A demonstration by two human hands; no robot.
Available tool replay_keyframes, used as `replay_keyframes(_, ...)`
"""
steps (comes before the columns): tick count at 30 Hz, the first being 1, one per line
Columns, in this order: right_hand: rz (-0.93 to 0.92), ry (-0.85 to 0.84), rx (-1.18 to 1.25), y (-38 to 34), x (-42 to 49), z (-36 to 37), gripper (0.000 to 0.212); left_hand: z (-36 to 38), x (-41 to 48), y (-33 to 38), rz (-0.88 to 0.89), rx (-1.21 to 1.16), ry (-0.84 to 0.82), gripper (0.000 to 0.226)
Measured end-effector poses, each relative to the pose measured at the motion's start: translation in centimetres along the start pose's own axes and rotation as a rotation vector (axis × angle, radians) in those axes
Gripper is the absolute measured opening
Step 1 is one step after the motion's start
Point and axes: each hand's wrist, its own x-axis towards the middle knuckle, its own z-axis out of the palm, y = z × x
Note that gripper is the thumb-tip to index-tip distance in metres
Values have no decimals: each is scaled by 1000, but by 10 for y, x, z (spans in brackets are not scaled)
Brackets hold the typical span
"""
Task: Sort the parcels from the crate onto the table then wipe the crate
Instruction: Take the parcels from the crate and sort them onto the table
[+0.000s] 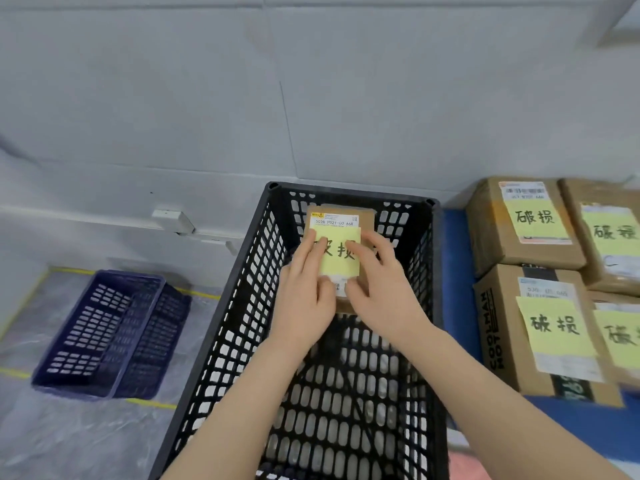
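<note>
- black crate (239, 306) in the middle, one brown parcel (363, 216) inside at its far end.
- left hand (304, 292) and right hand (384, 292) both on that parcel: fingers straight and flat over its yellow note (339, 263), thumbs at its near edge.
- blue table (453, 271) to the right carries other noted parcels (519, 251).
- blue crates (104, 334) on the floor, left.

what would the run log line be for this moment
left hand: on parcel | right hand: on parcel | parcel: in black crate, far end | table: four tagged parcels
</note>
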Motion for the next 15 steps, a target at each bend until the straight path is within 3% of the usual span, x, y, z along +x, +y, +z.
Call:
replay_keyframes(7, -121, 224, 23, -28, -29, -65, 54, -25, -6, 74, 194, 68, 119, 59)
replay_keyframes(15, -64, 382, -15, -13, -75, -145, 50, 2, -14, 156, 364, 34, 89, 61)
